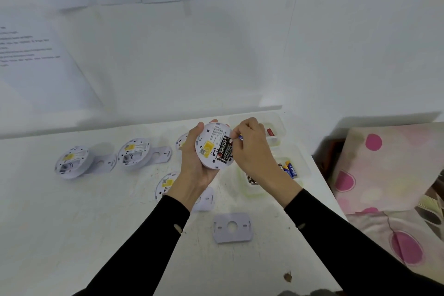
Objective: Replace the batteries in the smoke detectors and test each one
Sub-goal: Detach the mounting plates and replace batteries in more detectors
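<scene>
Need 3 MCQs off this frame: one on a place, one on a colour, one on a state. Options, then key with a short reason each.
1. Where does the mounting plate nearest the camera lie?
A) flat on the table
B) inside a plastic tray
C) on the spotted cloth

2. What colour is the sticker on the back of the held detector?
A) green
B) yellow
C) red

3. The battery bay of the held detector is:
A) empty
B) shut under a lid
C) holding black batteries

Key:
1 A: it lies flat on the white tabletop, touching nothing else.
2 B: a yellow square shows on the back that the left hand holds up.
3 C: black cells sit in the open bay, while the right hand pinches a blue battery at the rim.
</scene>
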The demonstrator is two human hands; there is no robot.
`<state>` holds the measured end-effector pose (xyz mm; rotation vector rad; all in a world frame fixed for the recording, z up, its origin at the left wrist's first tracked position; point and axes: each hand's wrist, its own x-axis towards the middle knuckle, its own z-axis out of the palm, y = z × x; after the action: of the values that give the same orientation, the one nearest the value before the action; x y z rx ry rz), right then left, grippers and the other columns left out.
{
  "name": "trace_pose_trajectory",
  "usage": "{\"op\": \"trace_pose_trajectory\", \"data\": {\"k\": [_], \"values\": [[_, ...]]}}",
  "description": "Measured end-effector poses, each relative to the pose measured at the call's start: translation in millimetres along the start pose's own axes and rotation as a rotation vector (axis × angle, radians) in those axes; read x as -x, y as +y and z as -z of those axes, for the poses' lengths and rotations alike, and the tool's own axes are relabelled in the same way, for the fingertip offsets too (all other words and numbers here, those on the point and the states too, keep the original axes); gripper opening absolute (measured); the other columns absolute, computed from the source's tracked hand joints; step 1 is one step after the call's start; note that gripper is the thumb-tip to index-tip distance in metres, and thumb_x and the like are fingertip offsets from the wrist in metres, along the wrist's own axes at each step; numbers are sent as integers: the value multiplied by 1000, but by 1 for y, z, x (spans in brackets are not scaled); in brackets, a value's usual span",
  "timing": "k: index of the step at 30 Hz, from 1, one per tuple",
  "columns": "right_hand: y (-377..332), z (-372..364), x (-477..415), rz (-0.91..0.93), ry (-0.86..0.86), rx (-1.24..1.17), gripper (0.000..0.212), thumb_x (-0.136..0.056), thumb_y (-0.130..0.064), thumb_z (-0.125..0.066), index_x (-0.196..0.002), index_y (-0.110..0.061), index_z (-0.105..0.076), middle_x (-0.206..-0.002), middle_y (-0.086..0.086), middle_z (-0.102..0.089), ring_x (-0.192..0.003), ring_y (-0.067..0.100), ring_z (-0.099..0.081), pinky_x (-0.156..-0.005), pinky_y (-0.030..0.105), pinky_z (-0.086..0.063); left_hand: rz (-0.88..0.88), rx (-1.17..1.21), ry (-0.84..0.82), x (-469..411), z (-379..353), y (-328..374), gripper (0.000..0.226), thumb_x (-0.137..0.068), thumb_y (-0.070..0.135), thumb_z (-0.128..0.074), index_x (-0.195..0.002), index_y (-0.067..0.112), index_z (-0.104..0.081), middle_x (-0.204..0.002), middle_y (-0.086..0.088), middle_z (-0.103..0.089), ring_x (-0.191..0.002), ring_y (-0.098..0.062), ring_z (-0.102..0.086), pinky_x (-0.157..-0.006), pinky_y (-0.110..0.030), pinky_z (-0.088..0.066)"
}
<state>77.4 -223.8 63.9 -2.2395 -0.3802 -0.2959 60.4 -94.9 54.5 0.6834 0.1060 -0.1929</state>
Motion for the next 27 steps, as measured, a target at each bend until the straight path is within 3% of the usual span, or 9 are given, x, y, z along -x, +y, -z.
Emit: {"op": "trace_pose_trajectory", "data": {"k": [6,9,11,13,15,19,22,27], "values": [[-8,14,3,5,-48,-240,8,-86,-10,-59,-86,-14,-52,-90,-6,-51,-85,4,-46,-72,9,-35,-31,-3,29,-9,6,3,36,-87,47,-56,-108,18,-63,-114,-14,-60,-101,-29,-59,-87,-42,-49],[-6,20,-6,-21,-102,-384,9,-89,-9,-63,-93,-12,-55,-89,-2,-59,-78,1,-55,-72,14,-46,-59,-5,31,-12,7,6,38,-85,47,-55,-107,18,-63,-108,-13,-65,-98,-29,-63,-92,-46,-50],[-2,28,-20,-121,-74,-522,10,-91,-8,-61,-96,-16,-57,-87,-2,-64,-80,10,-62,-76,25,-54,-66,20,25,-13,8,8,37,-88,47,-53,-107,17,-63,-108,-12,-66,-98,-32,-65,-99,-53,-46],[4,39,-36,-232,-87,-609,10,-94,-9,-59,-101,-16,-60,-88,1,-67,-78,12,-65,-73,24,-52,-64,71,36,-14,10,9,39,-93,48,-50,-109,16,-62,-112,-13,-67,-104,-37,-64,-106,-59,-40],[9,46,-45,-265,-198,-580,12,-94,-19,-62,-105,-17,-65,-93,2,-69,-79,12,-65,-74,22,-51,-66,104,48,-15,11,8,41,-94,49,-49,-111,15,-62,-112,-15,-67,-107,-38,-63,-105,-60,-40],[8,34,-44,-126,-305,-383,22,-86,-38,-69,-105,-26,-71,-101,-4,-67,-84,7,-64,-72,15,-49,-87,93,56,-19,8,9,38,-94,47,-48,-110,16,-63,-110,-17,-68,-104,-35,-64,-105,-57,-42],[9,22,-43,-4,-259,-268,21,-83,-34,-74,-102,-24,-71,-101,-2,-61,-80,7,-60,-69,11,-45,-100,82,62,-24,7,12,37,-92,46,-50,-110,16,-62,-107,-15,-68,-100,-32,-65,-101,-52,-46],[9,21,-54,-87,-267,-466,8,-86,-21,-72,-90,-15,-69,-82,-3,-70,-69,3,-61,-64,15,-46,-111,70,83,-29,8,13,36,-94,46,-50,-106,16,-65,-107,-16,-69,-104,-33,-62,-108,-56,-40]]}}
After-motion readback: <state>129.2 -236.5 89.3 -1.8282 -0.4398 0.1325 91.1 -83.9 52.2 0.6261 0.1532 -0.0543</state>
